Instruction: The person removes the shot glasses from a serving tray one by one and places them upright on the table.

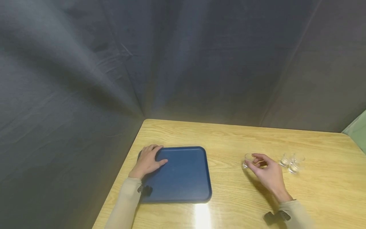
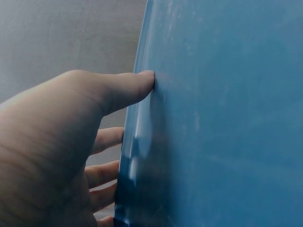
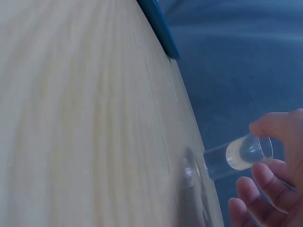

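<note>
A dark blue tray [image 1: 183, 175] lies on the wooden table, to the left. My left hand [image 1: 148, 161] grips its left edge near the far corner. In the left wrist view the thumb [image 2: 137, 87] lies over the rim and the other fingers are along the outside. My right hand [image 1: 268, 175] pinches a small clear shot glass [image 3: 239, 153] near its mouth, between thumb and fingers. The glass is upright right of the tray; whether its base touches the table I cannot tell.
More small clear glasses [image 1: 293, 168] stand in a tight cluster to the right of my right hand. The wooden table [image 1: 228, 136] reaches back to a dark grey curtain [image 1: 214, 63], which also hangs along the left side.
</note>
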Tool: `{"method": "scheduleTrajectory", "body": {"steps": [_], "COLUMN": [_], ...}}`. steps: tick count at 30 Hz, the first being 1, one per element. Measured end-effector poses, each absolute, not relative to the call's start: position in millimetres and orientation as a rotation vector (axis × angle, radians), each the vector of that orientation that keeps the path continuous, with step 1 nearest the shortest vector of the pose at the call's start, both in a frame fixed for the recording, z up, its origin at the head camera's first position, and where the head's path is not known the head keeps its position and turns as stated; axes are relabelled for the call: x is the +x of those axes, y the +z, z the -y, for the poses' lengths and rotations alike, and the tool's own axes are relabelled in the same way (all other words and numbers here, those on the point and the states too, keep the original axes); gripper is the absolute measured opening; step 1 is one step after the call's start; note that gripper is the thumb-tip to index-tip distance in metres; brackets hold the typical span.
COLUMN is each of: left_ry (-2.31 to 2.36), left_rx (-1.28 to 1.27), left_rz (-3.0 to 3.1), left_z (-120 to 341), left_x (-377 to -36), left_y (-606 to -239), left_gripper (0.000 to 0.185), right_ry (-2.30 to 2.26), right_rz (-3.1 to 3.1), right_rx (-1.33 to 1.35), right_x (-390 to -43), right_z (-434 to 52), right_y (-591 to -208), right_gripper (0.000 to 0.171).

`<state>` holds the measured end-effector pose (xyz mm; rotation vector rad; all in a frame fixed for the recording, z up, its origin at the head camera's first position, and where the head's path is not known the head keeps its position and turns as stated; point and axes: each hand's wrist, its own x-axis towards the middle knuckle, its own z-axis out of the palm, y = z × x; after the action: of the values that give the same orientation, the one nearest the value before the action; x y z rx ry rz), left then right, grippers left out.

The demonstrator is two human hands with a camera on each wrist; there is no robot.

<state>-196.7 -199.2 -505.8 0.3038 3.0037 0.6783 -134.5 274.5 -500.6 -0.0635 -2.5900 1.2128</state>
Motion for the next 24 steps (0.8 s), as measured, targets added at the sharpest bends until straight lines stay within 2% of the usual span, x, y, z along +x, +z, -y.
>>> {"method": "scheduleTrajectory", "body": {"steps": [17,24], "left_ry": [0.689,0.693], "left_rx": [0.317,0.319], "left_rz": [-3.01,-3.006], "left_z": [199.8,200.2], "left_x": [-197.6,-198.4], "left_y": [-505.9,-508.1], "left_gripper": [0.072,0.073], "right_ry": [1.132,1.137], "right_rz": [2.546,2.563], "right_rx": [-0.169,-0.246], "right_x": [-121.0,-114.8], "right_z": [-319.1,-333.1], "right_y": [-498.4,-499.5], "right_gripper": [0.044,0.049]}}
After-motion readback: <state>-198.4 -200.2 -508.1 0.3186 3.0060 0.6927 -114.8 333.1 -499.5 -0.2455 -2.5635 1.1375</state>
